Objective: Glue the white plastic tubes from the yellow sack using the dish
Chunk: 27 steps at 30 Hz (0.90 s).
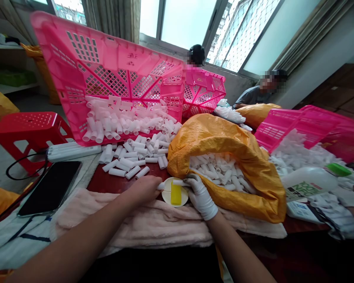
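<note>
Bare-skinned, my left hand (147, 189) is closed around a small white plastic piece (161, 186), its tip showing past the fingers. My right hand (199, 194), in a white glove, pinches a short white tube (179, 182) that points left toward that piece; a small gap seems to lie between them. Just below both hands is a round pale dish (166, 197) with a yellow block (175, 194) in it. A pink towel (153, 228) lies under my wrists. Beyond my left hand many loose white tubes (132, 172) are scattered on the red table.
An orange sack (215, 129) full of white tubes gapes beside my right hand. A tilted pink crate (115, 51) spills tubes behind. A phone (51, 188) lies left, a white bottle (309, 181) right. Two people sit farther back; a gloved hand (346, 216) shows at right.
</note>
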Motion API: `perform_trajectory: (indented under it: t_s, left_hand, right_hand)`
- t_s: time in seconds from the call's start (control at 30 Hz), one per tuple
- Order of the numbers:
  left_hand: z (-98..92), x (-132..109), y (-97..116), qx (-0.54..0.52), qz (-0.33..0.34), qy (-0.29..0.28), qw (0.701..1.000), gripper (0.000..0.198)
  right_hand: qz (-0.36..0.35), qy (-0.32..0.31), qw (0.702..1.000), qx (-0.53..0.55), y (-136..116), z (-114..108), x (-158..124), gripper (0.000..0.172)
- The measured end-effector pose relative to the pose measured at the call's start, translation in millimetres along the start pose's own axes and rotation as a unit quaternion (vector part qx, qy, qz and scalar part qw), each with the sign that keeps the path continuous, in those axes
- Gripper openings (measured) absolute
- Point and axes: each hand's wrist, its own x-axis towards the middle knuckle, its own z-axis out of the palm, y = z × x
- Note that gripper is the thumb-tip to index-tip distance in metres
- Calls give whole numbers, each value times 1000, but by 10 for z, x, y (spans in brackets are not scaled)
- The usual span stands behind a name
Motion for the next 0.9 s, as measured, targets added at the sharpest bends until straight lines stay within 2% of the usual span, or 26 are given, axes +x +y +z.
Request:
perform_trajectory:
  t_s: [0.1,0.17,0.27,0.37,0.47,0.57,0.6,0.67,0.77,0.83,0.9]
  left_hand:
    - [-28,-9,9,6,0,21,1000,23]
    - [-60,-22,24,8,18,64,998,23]
    - [-102,-52,56,-6,38,109,993,19]
    - [-107,-79,86,-22,51,108,993,18]
    - [-75,-96,103,-23,62,99,993,19]
    - [-35,-105,122,-18,66,92,993,21]
    - [-25,-107,134,-9,63,93,994,21]
    - [-21,-114,173,24,47,101,993,20]
    - [-71,-148,263,56,14,98,994,21]
    - [-146,-199,333,30,16,62,998,24]
    - [-238,-273,408,-38,50,-4,998,25]
  right_hand:
    - [18,71,996,54,34,-22,-20,13]
    - [76,109,983,127,-17,-50,-35,11]
    - [176,110,944,258,-206,-72,-47,14]
    - [206,95,921,317,-414,-53,-29,16]
    - [152,103,940,287,-533,-20,8,13]
    - [40,51,972,228,-584,0,52,12]
    - [25,26,977,212,-594,10,70,12]
    - [65,-6,979,193,-614,50,112,12]
    - [172,6,970,172,-664,139,151,27]
    - [169,28,973,155,-725,167,115,32]
    - [127,43,982,134,-808,129,4,29]
